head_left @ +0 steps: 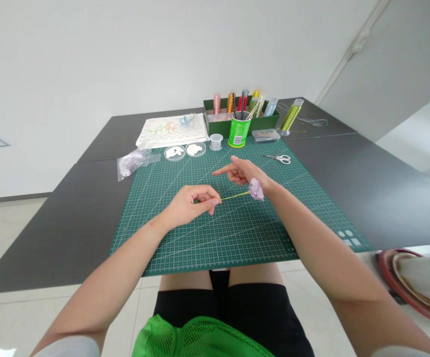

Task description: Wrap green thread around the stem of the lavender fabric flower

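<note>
Over the green cutting mat [155, 243], my left hand [192, 202] pinches the end of a thin green stem between thumb and fingers. The stem runs to the right and carries a pale lilac artificial flower [256, 190], its head in front of my right wrist. My right hand [242, 171] hovers just beyond the stem, with index finger stretched out to the left, thumb raised and the other fingers loosely bent. Nothing shows in it. White-handled scissors [283, 159] lie on the mat to the right of that hand.
Behind stand a green can of tools [239, 130], a dark green box of thread spools [218, 128], a clear case [266, 136], two dishes of white pieces [174, 152], a small tub [216, 142], a plastic bag [133, 162] and white sheets [173, 130]. A green spool [291, 117] stands right.
</note>
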`<action>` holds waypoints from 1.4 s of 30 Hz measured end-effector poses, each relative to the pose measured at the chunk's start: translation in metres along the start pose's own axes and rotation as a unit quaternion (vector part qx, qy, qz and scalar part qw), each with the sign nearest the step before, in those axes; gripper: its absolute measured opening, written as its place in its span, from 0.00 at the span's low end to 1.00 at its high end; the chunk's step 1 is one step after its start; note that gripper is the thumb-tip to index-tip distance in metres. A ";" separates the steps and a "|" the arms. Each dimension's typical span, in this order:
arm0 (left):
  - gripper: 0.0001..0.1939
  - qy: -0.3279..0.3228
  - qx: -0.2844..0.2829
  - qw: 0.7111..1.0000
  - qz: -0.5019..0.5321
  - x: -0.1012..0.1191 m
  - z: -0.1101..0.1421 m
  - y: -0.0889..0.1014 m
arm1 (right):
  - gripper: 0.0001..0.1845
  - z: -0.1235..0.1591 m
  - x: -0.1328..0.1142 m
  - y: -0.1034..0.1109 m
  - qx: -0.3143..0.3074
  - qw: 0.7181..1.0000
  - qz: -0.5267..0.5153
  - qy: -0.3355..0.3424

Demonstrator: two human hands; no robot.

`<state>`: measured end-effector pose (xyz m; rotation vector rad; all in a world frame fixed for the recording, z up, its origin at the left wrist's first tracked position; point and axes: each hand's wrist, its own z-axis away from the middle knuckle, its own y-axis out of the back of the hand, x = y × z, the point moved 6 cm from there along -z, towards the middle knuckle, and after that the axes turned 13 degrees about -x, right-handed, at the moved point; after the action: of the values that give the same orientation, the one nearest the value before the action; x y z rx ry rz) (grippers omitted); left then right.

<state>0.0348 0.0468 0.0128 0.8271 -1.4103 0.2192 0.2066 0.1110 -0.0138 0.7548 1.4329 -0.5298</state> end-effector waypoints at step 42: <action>0.09 0.027 -0.016 0.967 -0.254 -0.011 -0.002 -0.001 | 0.36 0.015 -0.035 -0.008 -0.070 0.992 -0.061 0.088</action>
<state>0.0348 0.0512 0.0019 1.1171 -1.1035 -0.1736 0.2078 0.0900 0.0191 0.6168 1.6691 -0.4598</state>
